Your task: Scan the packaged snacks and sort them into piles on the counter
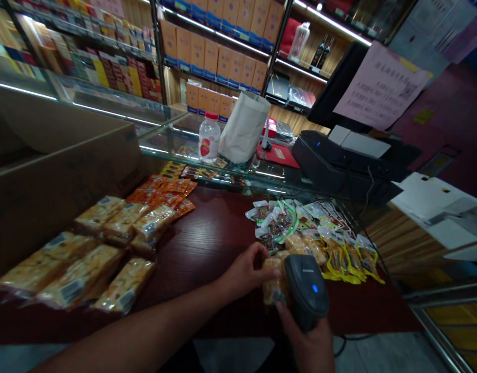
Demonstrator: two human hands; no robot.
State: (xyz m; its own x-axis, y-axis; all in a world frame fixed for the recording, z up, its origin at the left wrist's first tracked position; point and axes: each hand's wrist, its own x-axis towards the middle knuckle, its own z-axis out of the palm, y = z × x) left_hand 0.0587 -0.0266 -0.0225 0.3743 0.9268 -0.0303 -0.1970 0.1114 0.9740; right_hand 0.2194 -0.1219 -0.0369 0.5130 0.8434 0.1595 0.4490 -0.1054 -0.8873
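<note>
My left hand (248, 270) grips a clear-wrapped pale snack pack (272, 282) above the near part of the dark red counter. In my right hand (310, 339) is a dark grey barcode scanner (307, 290) with a blue light on its top. The scanner's head sits close against the pack's right side and hides part of it; the right thumb reaches the pack's lower edge. Just beyond the hands lie more wrapped snack packs (300, 242). Several similar wrapped packs (83, 272) lie in stacks at the left.
Orange sachets (163, 190) lie behind the left stacks, beside a large cardboard box (59, 194). Yellow-edged pouches (349, 254) and clear snack bags (273, 220) are at right. A strawberry-label bottle (209, 139) and white bag (244, 127) stand on the glass case, near a black printer (339, 163).
</note>
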